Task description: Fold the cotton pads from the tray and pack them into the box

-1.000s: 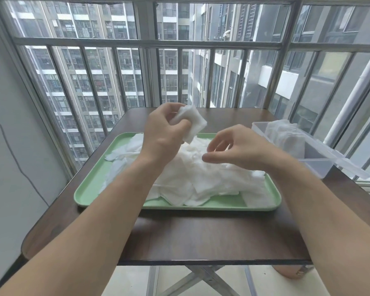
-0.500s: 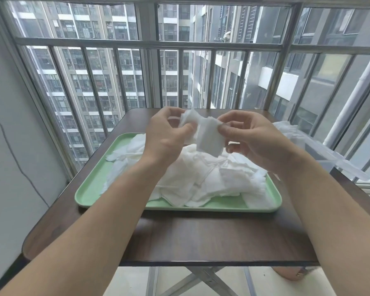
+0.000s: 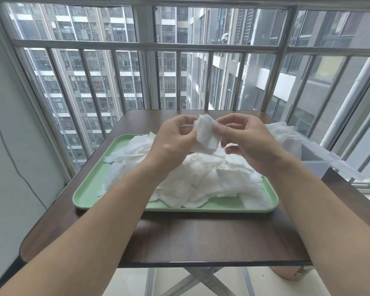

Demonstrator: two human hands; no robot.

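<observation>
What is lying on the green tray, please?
A loose heap of white cotton pads covers most of the green tray. The forearms hide some pads, and anything beneath the heap is covered.

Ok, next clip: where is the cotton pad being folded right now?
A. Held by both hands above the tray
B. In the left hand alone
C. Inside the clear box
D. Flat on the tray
A: the left hand and right hand both pinch the cotton pad in the air above the green tray.

Dark wood bench on crossed metal legs, its far edge against a barred window; apartment towers outside, pale wall at left, light floor.
</observation>
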